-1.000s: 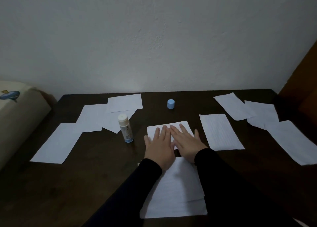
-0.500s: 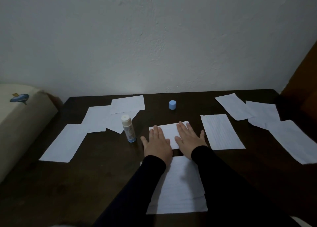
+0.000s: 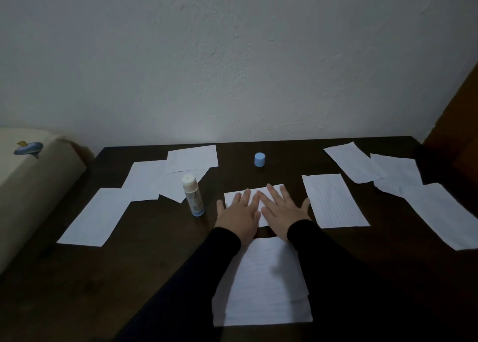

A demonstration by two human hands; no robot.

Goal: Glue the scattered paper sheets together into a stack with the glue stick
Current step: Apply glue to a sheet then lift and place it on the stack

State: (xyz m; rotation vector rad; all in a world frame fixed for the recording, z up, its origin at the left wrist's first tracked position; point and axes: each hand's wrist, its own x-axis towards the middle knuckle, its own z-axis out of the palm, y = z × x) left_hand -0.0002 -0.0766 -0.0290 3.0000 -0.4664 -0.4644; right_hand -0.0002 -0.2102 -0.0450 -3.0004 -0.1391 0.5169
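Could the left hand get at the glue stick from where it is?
Probably yes. The left hand lies flat on the small sheet, and the glue stick stands upright just to its left, with only bare table between them.

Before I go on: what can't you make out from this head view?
- Sheet under both hands: left hand and right hand cover most of it; glue bond unseen.
- Stack: sleeves hide its sides; sheet count unclear.
- Glue stick label: too small, dim.
- Far-right sheet: cut by frame edge.
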